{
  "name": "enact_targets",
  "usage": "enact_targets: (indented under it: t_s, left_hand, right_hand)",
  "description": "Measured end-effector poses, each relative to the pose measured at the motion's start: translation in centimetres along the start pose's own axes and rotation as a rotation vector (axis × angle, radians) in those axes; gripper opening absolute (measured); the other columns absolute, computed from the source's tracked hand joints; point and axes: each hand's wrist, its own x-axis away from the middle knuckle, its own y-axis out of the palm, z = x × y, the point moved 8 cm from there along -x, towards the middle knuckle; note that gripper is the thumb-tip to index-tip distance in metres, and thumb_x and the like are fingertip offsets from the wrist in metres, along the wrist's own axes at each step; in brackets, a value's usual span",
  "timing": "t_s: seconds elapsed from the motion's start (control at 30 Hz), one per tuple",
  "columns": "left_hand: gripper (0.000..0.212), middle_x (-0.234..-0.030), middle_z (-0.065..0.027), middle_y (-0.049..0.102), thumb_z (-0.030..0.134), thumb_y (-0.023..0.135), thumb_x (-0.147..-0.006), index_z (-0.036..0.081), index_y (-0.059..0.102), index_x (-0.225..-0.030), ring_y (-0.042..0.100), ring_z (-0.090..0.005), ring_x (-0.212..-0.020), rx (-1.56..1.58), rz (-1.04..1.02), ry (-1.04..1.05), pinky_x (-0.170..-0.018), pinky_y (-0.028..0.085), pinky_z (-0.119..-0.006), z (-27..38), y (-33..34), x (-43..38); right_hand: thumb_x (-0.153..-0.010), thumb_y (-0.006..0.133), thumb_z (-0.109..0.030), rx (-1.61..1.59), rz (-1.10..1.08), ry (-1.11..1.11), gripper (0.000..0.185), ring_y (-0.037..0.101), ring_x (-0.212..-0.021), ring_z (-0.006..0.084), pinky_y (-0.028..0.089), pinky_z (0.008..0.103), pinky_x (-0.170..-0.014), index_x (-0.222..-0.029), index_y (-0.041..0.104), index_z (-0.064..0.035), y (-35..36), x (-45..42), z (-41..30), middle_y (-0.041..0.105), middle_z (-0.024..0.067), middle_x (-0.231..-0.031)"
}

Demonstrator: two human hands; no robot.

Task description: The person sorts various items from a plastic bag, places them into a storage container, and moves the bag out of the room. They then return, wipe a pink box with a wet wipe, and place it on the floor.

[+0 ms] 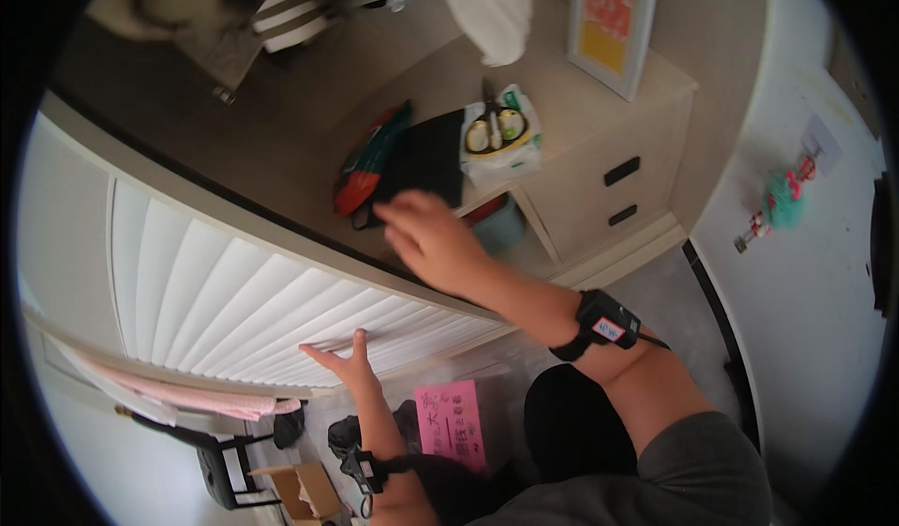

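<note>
My right hand (428, 242) reaches over the open wardrobe's door edge, slightly blurred, its fingers apart and nothing seen in them. Just beyond its fingertips lie a black fabric item (425, 157) and a red and dark green plastic packet (372, 157). Scissors (495, 129) with yellow-rimmed handles rest on a white and green plastic packet (502, 164) on the cabinet top. Lower left, my left hand (348, 364) is spread against the white ribbed panel of a sliding door (267, 301), holding nothing.
A framed picture (611, 27) stands on the drawer cabinet (618, 154). Clothes (484, 13) hang above. A blue-grey bin (502, 224) sits in the lower compartment. On the floor are a pink sign (449, 421), a cardboard box (309, 491) and a black chair (218, 466).
</note>
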Motion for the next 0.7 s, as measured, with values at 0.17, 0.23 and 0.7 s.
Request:
enact_targets:
  t_s: [0.17,0.23,0.7]
  left_hand:
    - [0.113,-0.151,-0.0218,-0.003,0.022,0.077,-0.072,-0.004,-0.007,-0.143,0.000,-0.0294,-0.141,-0.013,-0.028,0.003,-0.113,0.003,-0.037,-2.1,-1.6,-1.8]
    - [0.114,-0.151,-0.0229,-0.003,0.023,0.077,-0.072,-0.004,-0.008,-0.143,0.000,-0.0303,-0.141,-0.018,-0.036,-0.026,-0.113,0.003,-0.038,-2.8,-2.0,-2.2]
    - [0.125,-0.149,-0.0261,-0.005,0.029,0.083,-0.063,-0.007,-0.008,-0.141,-0.004,-0.0336,-0.140,-0.061,0.005,0.001,-0.113,0.000,-0.040,-1.6,-1.2,-1.6]
  right_hand:
    - [-0.076,0.069,-0.024,0.400,-0.331,0.102,0.055,0.057,-0.093,0.0335,0.047,0.0427,-0.079,-0.127,0.050,-0.0139,7.2,-5.5,3.8,0.052,0.0128,-0.119]
    - [-0.072,0.073,-0.028,0.549,-0.472,0.170,0.070,0.057,-0.096,0.0347,0.047,0.0447,-0.079,-0.134,0.043,-0.0168,10.4,-5.8,5.5,0.047,0.0123,-0.126]
    - [-0.080,0.067,-0.009,-0.087,0.320,0.107,0.015,0.057,-0.077,0.0160,0.046,0.0271,-0.064,-0.094,0.067,-0.0020,-8.4,-5.0,0.7,0.059,0.0049,-0.088]
